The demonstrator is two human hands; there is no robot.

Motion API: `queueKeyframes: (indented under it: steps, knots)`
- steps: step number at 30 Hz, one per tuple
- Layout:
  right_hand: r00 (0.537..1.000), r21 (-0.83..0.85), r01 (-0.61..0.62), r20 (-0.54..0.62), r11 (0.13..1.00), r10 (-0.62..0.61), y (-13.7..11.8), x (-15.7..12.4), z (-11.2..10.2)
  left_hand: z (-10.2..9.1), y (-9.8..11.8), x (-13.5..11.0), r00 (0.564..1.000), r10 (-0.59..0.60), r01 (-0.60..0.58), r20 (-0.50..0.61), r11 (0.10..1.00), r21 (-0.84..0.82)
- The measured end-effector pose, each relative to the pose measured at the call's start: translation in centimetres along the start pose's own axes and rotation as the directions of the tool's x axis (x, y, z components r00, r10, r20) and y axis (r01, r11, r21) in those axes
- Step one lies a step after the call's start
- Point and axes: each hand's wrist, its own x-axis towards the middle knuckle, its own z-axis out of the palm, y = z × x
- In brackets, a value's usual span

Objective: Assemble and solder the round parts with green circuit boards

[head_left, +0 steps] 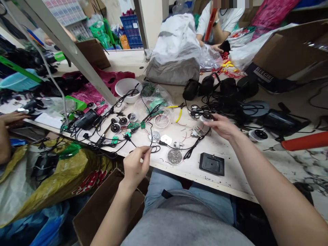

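Note:
My left hand (136, 166) hovers at the table's front edge, fingers pinched on a thin black wire (153, 149) that runs up to the small green circuit boards (133, 126). My right hand (222, 125) reaches over the table, its fingers closed on a small round black-and-white part (206, 117) with black cable trailing from it. Beside the wire lie a round cap of small screws (174, 156), a silver disc (154, 136) and a flat black plate (212, 163).
Yellow-handled pliers (178, 114), a white bowl (125, 87), small round speakers (115, 127) and tangled cables cover the table. Black camera housings (228, 86) sit behind. An orange-handled tool (304, 141) lies right. Another person (220, 24) sits across; someone's hand (14, 119) rests at left.

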Motion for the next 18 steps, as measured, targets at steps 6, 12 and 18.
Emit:
queueKeyframes:
  steps: [6,12,18]
  knots:
    - [0.997,-0.109,-0.007,-0.071,0.994,-0.001,2.6,1.0,2.3,2.4,0.5,-0.4,0.969,0.004,0.005,0.246,0.999,-0.034]
    - [0.995,-0.269,0.005,-0.097,0.963,-0.033,2.8,-0.3,2.2,2.8,-3.2,1.8,0.928,-0.302,0.28,0.221,0.952,0.122]
    - [0.957,-0.549,0.06,-0.207,0.833,-0.205,1.5,-2.4,1.1,5.6,-5.1,6.3,0.773,-0.588,0.527,0.24,0.804,0.275]
